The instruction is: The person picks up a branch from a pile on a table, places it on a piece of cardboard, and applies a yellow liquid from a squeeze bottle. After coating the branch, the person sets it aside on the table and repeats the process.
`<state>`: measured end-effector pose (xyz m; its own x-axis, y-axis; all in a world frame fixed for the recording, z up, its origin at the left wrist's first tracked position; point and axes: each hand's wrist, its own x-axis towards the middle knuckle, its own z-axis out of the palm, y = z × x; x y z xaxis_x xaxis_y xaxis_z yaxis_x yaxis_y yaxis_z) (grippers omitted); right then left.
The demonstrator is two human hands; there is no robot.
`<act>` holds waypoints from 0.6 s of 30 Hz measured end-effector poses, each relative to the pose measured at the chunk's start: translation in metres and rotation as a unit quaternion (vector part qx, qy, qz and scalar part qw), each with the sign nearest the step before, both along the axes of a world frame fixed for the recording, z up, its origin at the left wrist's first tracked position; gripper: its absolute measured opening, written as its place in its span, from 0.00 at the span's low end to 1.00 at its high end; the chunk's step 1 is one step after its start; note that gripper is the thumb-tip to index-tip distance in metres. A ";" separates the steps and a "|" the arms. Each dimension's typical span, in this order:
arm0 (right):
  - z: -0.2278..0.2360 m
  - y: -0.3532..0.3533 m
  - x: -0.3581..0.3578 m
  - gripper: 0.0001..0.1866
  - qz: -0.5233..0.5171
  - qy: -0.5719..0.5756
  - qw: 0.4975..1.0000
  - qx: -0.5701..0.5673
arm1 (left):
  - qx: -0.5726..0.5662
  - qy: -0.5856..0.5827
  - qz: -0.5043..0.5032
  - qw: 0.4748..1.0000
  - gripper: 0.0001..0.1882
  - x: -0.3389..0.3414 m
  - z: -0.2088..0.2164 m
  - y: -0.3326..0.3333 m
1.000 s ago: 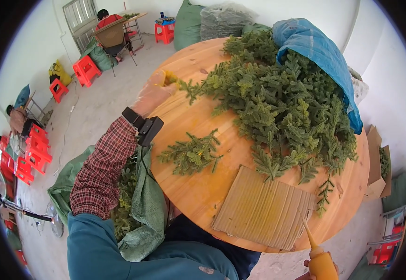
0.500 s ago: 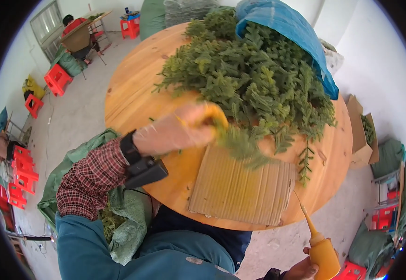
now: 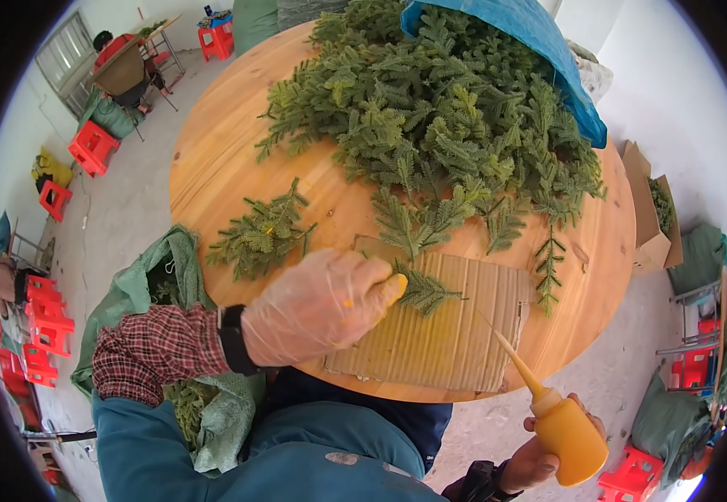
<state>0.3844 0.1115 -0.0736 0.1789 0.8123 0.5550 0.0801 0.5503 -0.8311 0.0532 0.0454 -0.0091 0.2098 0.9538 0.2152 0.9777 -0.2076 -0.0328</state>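
My left hand (image 3: 322, 305), in a clear plastic glove with yellow stains at the fingertips, pinches a small green artificial fir sprig (image 3: 429, 292). The sprig points right, over a yellow-smeared piece of corrugated cardboard (image 3: 439, 351) at the table's near edge. At the lower right my right hand (image 3: 535, 460) grips a yellow squeeze bottle (image 3: 570, 439). Its long thin nozzle tilts up and left, with the tip near the cardboard's right side. Left of the cardboard lies a separate fir branch (image 3: 263, 230). Beyond it spreads a big pile of fir branches (image 3: 455, 125).
The round wooden table (image 3: 213, 151) carries the pile, which spills from a blue bag (image 3: 514, 33). Beside my left arm stands an open green woven sack (image 3: 129, 293). A cardboard box (image 3: 652, 222) stands at right. Red stools (image 3: 93, 148) and a seated person (image 3: 117, 50) are at far left.
My left hand has come down and nearer, bringing the sprig above the cardboard. The bottle has risen and its nozzle leans further left. A fir branch now shows on the table's left side.
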 end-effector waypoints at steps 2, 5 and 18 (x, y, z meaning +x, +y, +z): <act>0.000 0.001 0.000 0.53 0.009 -0.010 0.999 -0.036 | -0.022 0.057 0.000 0.998 0.17 0.007 -0.011 0.004; -0.003 0.002 -0.006 0.54 0.029 -0.040 0.998 -0.044 | -0.030 0.035 -0.043 0.998 0.15 -0.005 -0.023 0.011; -0.006 -0.002 -0.013 0.54 0.062 -0.066 0.995 -0.043 | -0.022 -0.006 -0.036 0.999 0.17 -0.012 0.002 -0.007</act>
